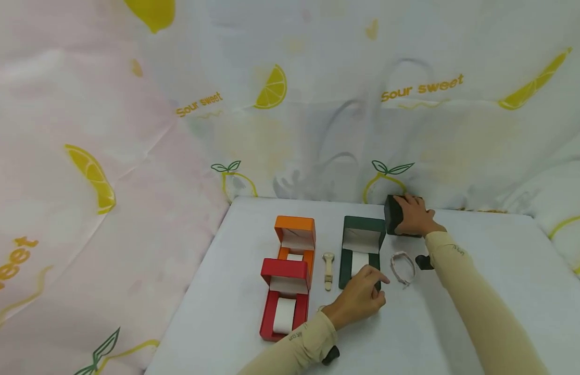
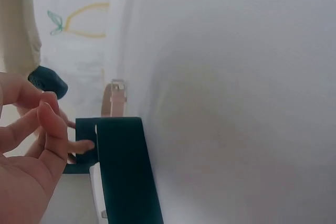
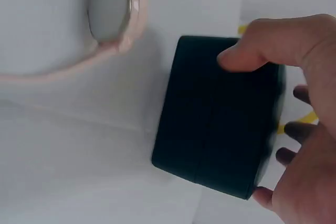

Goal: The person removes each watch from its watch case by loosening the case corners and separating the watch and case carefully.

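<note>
At the back of the table my right hand [image 1: 415, 216] grips a small closed black box [image 1: 392, 216]. In the right wrist view the thumb lies across one face of the black box [image 3: 210, 124], and fingertips show along its far side. My left hand [image 1: 357, 298] hovers over the front of an open dark green watch box [image 1: 364, 224], its fingers loosely bent with nothing between them. The green box's white cushion [image 1: 360, 262] is partly covered by that hand. A watch with a pale pink strap [image 1: 395, 260] stands on its side right of the green box.
An open orange watch box [image 1: 294, 223] stands at the left, behind an open red watch box [image 1: 284, 268] with a white cushion. Between orange and green lies a cream-strapped watch [image 1: 328, 271]. A printed cloth [image 1: 318, 130] hangs behind the white table [image 1: 215, 312].
</note>
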`<action>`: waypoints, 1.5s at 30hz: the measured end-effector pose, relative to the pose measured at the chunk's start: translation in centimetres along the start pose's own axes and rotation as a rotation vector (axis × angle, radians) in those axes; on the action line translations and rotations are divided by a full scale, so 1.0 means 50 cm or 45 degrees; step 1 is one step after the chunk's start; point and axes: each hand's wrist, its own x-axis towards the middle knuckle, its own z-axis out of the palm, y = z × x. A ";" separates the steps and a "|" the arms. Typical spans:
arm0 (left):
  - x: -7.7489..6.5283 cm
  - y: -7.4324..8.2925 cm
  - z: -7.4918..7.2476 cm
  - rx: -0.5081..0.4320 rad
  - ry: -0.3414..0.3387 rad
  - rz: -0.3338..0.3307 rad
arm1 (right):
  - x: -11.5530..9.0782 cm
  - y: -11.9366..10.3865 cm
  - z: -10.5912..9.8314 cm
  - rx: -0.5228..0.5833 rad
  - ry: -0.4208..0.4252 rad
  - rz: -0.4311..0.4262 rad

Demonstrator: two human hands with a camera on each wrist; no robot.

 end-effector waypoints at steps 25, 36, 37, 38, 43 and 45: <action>-0.014 -0.008 -0.018 -0.028 -0.033 0.044 | -0.068 0.051 -0.071 -0.073 0.178 -0.095; -0.055 -0.034 -0.070 -0.224 0.014 0.073 | -0.274 -0.097 -0.099 -0.362 0.469 -0.331; -0.060 -0.037 -0.074 -0.258 0.004 0.072 | -0.293 -0.112 -0.090 -0.369 0.464 -0.348; -0.064 -0.039 -0.077 -0.282 -0.007 0.066 | -0.311 -0.127 -0.078 -0.374 0.453 -0.362; -0.086 -0.040 -0.087 -0.346 -0.096 0.032 | -0.386 -0.192 -0.002 -0.367 0.265 -0.366; -0.093 -0.038 -0.090 -0.313 -0.134 0.037 | -0.404 -0.213 0.030 -0.365 0.177 -0.367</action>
